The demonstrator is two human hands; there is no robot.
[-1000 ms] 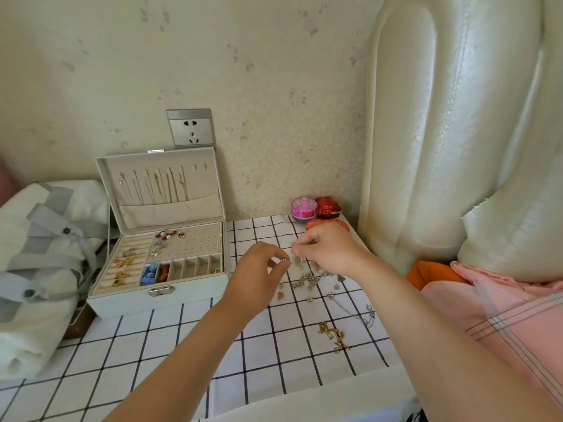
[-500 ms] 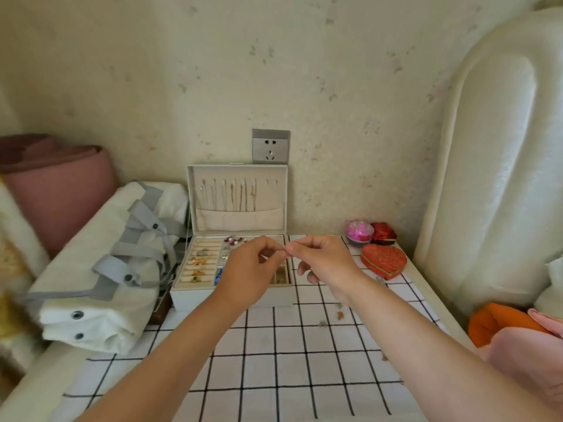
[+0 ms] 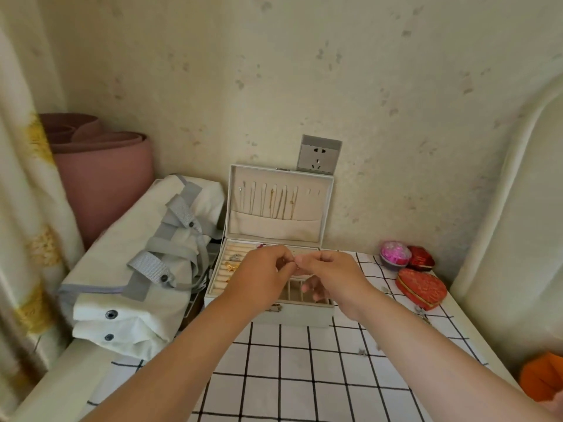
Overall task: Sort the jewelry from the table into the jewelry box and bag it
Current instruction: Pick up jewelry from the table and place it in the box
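Note:
The grey jewelry box (image 3: 304,315) stands open against the wall, its lid upright with several thin chains (image 3: 274,204) hanging inside. Gold rings (image 3: 232,266) sit in its left ring rolls. My left hand (image 3: 259,278) and my right hand (image 3: 332,277) hover together over the box tray, fingertips meeting. Between them they pinch a tiny piece of jewelry, too small to make out. A white bag with grey straps (image 3: 137,269) lies left of the box.
A red heart-shaped box (image 3: 422,287), a small red box (image 3: 421,258) and a pink round case (image 3: 395,254) sit at the right on the checked tablecloth (image 3: 304,376). Small loose jewelry pieces (image 3: 422,312) lie near the right edge. A wall socket (image 3: 318,155) is behind the lid.
Both hands have carried the pinched piece from the loose jewelry pile on the right to above the box tray. The view has swung left with them.

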